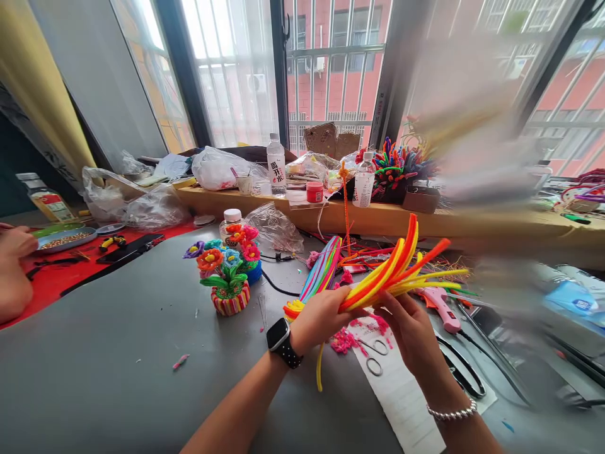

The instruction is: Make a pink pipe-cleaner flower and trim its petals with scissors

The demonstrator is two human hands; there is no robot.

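Note:
My left hand [326,318], with a watch on its wrist, is closed around a bundle of yellow and orange pipe cleaners [387,274] above the table. The bundle's ends fan out to the right, and one yellow stem hangs down below. My right hand [411,331], wearing a beaded bracelet, pinches at the underside of the same bundle; its fingertips are partly hidden. Behind my left hand lies a bundle of multicoloured pipe cleaners [326,265]. Scissors [375,356] rest on a white paper [401,403] beneath my hands, beside pink fuzzy scraps [343,340].
A pot of pipe-cleaner flowers [230,296] stands to the left. The pink glue gun [442,309] lies on the right, its cord trailing. Water bottles [276,167] line the windowsill. Another person's hand [16,271] is at the far left. A blur covers the right side.

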